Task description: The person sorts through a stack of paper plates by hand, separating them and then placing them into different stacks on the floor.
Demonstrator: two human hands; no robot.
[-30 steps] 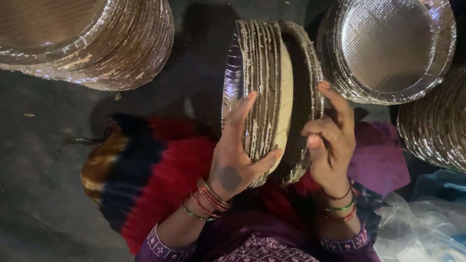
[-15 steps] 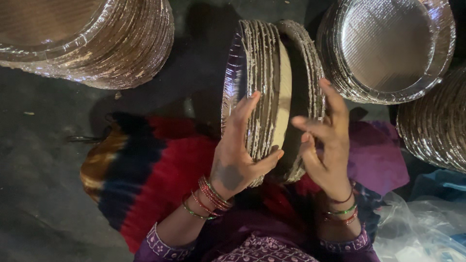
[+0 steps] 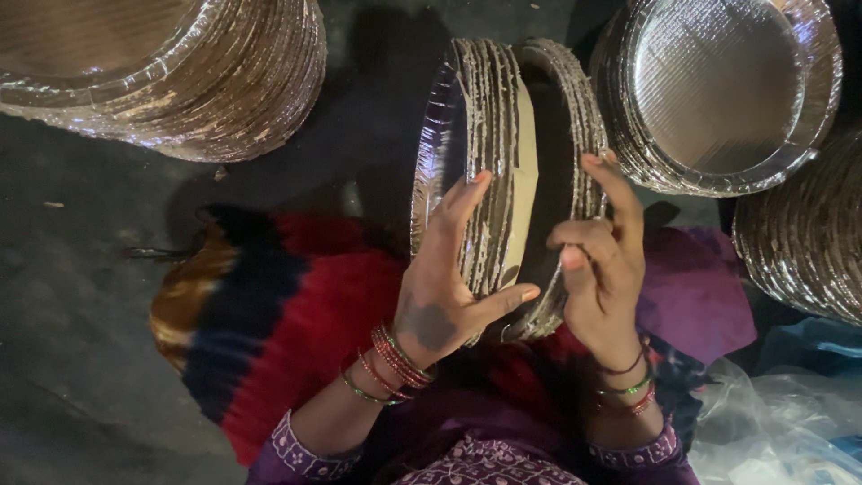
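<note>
Foil-Faced Paper Plates Being Split on Edge

Silvery foil is gleaming on a tall stack of plates (image 3: 180,81) lying at far left on the dark floor (image 3: 81,296). Moving right, the left hand (image 3: 444,292) is pressing its spread fingers flat against the outer bundle of plates (image 3: 480,153), thumb hooking beneath the lower rims. This bundle is standing on edge over the person's red and purple lap cloth (image 3: 296,314). Beside it, the right hand (image 3: 602,269) is curling around a second bundle (image 3: 575,126), fingertips pinching its rims and parting it from the first. Farther right, another plate stack (image 3: 718,90) is resting face up, with more plates (image 3: 808,233) at the frame edge. Such plates are probably handling as light, thin and easily creased, their foil slippery; gripping across the stiffened rims looks safest.
</note>
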